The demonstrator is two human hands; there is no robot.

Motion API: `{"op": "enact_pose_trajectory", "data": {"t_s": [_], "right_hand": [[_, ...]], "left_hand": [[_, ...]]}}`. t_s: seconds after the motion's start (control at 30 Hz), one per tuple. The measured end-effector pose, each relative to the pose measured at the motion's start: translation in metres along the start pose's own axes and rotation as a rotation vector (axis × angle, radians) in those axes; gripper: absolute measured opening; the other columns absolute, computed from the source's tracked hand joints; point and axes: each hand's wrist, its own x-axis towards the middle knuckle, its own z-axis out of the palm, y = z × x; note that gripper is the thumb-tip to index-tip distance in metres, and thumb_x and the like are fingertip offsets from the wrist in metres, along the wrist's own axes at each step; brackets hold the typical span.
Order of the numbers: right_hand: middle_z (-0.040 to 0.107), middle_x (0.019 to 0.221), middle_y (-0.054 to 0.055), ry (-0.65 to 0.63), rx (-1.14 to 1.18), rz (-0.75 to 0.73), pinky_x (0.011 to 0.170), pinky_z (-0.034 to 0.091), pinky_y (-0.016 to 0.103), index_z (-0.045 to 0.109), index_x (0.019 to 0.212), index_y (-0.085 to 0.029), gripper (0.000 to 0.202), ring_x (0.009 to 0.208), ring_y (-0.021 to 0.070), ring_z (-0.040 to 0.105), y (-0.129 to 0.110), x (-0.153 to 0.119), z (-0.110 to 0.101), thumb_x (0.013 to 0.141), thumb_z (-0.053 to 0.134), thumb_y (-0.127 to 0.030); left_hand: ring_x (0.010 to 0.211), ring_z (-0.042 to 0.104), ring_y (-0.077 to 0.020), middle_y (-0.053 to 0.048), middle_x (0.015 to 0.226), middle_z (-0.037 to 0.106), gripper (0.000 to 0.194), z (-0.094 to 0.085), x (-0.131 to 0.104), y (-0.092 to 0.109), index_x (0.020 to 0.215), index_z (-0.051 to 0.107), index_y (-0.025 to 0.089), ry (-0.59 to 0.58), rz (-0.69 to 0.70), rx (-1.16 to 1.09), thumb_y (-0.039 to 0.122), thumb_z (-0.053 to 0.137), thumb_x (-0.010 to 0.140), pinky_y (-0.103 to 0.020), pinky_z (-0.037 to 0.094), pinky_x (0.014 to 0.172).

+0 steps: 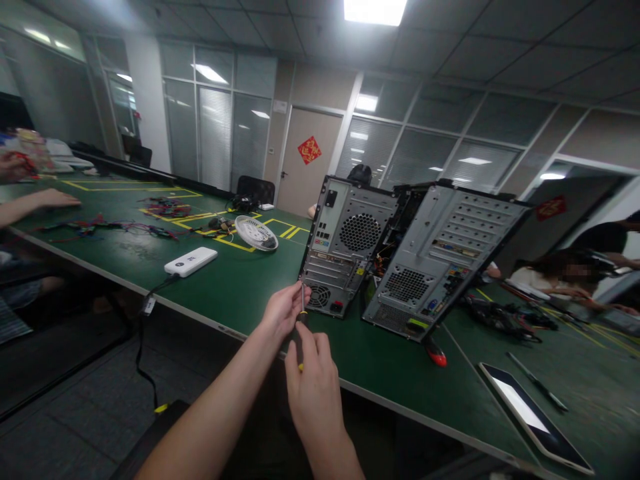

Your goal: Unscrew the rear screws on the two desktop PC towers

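Two computer cases stand on the green table, their back panels facing me. At the lower left edge of the nearer computer case (pixel 343 233), my right hand (pixel 320 373) grips a screwdriver (pixel 303 313) with a dark handle and yellow bands. Its shaft points up along the case's left edge. My left hand (pixel 285 310) is closed around the shaft near the tip, fingers close to the case corner. The tip and any screw there are too small to make out. To the right leans the second computer case (pixel 425 267), with a red-and-black tool handle (pixel 437 353) beside its base.
On the left of the table (pixel 235 287) lie a white power bank (pixel 191 261) with a cable, a round white cover (pixel 257 233) and tangled wires (pixel 165 208). At right are a tablet (pixel 530 413), a pen (pixel 537 382) and black cables (pixel 505 317). Other people sit at both sides.
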Motion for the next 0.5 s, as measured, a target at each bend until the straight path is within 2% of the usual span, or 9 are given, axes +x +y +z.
{"op": "enact_pose_trajectory", "data": {"t_s": [0.5], "right_hand": [[0.064, 0.106, 0.009, 0.022, 0.005, -0.003, 0.078, 0.06, 0.036, 0.058, 0.139, -0.02, 0.037, 0.087, 0.0215, 0.07, -0.0018, 0.0001, -0.0017, 0.107, 0.041, -0.028]], "left_hand": [[0.056, 0.07, -0.0098, -0.01, 0.07, 0.074, 0.012, 0.0018, -0.0075, 0.004, 0.089, 0.069, 0.004, -0.006, -0.038, -0.063, 0.005, 0.059, 0.095, -0.016, 0.058, 0.06]]}}
